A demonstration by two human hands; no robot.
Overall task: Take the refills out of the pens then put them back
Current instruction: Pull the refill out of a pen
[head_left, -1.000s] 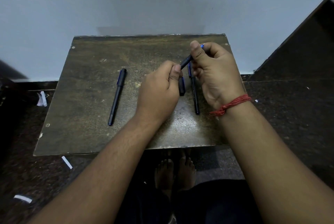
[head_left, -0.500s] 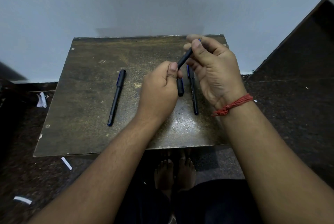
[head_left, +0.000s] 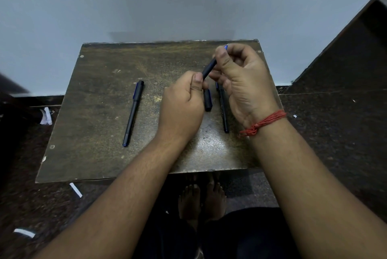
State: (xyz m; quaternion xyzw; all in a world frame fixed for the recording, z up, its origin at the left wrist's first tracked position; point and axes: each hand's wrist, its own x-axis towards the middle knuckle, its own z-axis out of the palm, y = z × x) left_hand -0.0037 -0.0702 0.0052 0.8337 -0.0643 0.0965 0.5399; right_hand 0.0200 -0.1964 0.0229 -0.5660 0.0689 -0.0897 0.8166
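Note:
Both hands hold one dark pen (head_left: 209,68) above the brown table (head_left: 100,133). My left hand (head_left: 182,108) pinches its lower end; my right hand (head_left: 240,83), with a red thread at the wrist, grips its upper end, where a blue tip (head_left: 226,46) sticks out past the fingers. A capped dark pen (head_left: 133,115) lies on the table to the left. Between my hands lie a loose pen cap (head_left: 207,100) and a second thin dark pen (head_left: 223,110), its top hidden by my right hand.
The small table stands against a pale wall (head_left: 146,3). Dark speckled floor (head_left: 335,133) surrounds it, with white paper scraps (head_left: 46,116) at the left. My bare feet (head_left: 201,198) show under the table's front edge.
My right hand has risen and turned palm toward me, tilting the held pen steeper. My left hand stays on the lower end. The pens on the table have not moved.

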